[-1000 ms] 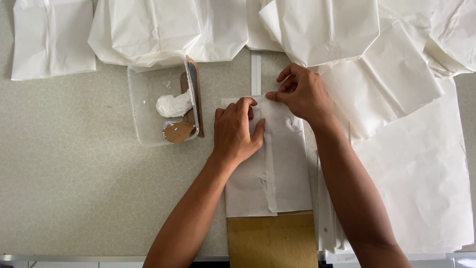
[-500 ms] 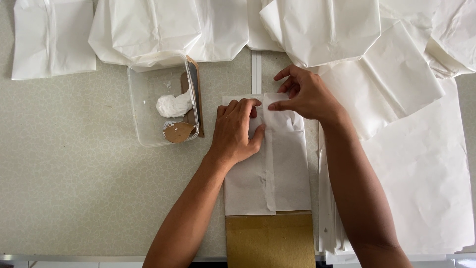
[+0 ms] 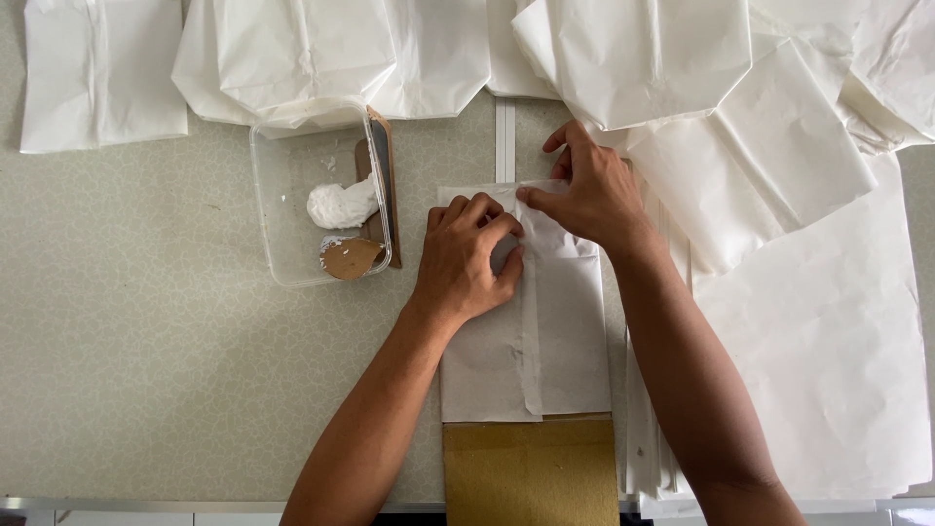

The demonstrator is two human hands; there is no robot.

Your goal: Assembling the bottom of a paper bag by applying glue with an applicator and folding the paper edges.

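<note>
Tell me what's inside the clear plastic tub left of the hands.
The clear tub holds a white lump, a rounded brown card piece and a flat brown strip leaning against its right wall. Whatever lies beneath them is hidden.

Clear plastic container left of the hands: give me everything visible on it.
The clear plastic container is a shallow rectangular tub with rounded corners and no lid, upright on the speckled table. It holds a white lump and a brown cardboard scrap smeared with white. A brown strip stands along its right wall. White paper sheets overlap its top rim. Neither the left hand nor the right hand touches it.
</note>
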